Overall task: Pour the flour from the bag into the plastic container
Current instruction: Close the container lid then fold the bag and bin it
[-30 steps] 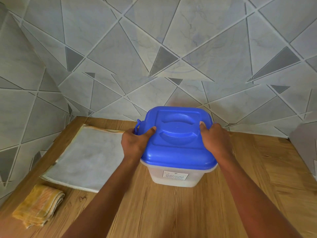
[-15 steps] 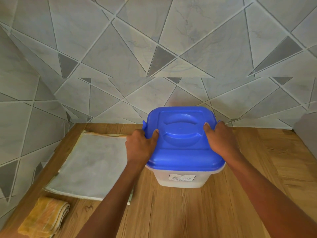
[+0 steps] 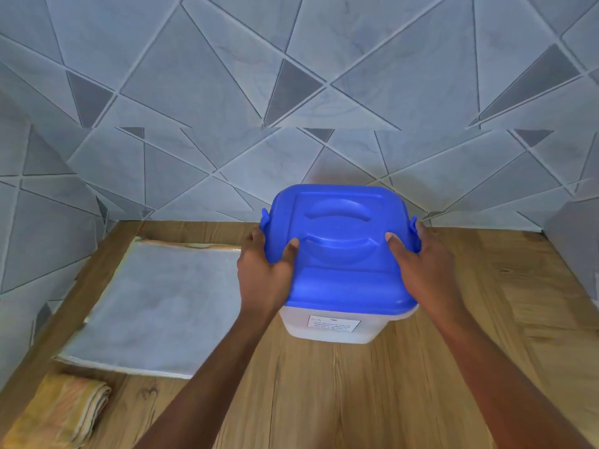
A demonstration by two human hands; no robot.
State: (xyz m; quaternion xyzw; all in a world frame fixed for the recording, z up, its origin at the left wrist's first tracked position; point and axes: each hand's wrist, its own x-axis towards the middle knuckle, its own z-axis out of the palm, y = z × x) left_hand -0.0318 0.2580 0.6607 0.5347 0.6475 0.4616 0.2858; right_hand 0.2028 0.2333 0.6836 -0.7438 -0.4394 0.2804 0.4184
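The plastic container [image 3: 334,325] stands on the wooden counter [image 3: 356,400], near the tiled wall [image 3: 291,92], with its blue lid [image 3: 337,251] on. A white label [image 3: 334,325] on its front wall carries several lines of print (too blurred to read; no brand can be made out). The left hand [image 3: 264,270] grips the lid's left edge, thumb on top and fingers curled round the side by a blue clasp. The right hand [image 3: 424,267] grips the right edge likewise. A flat white bag [image 3: 149,306] lies left of the container, just beside the left wrist. A folded yellow cloth [image 3: 61,413] sits in front of it.
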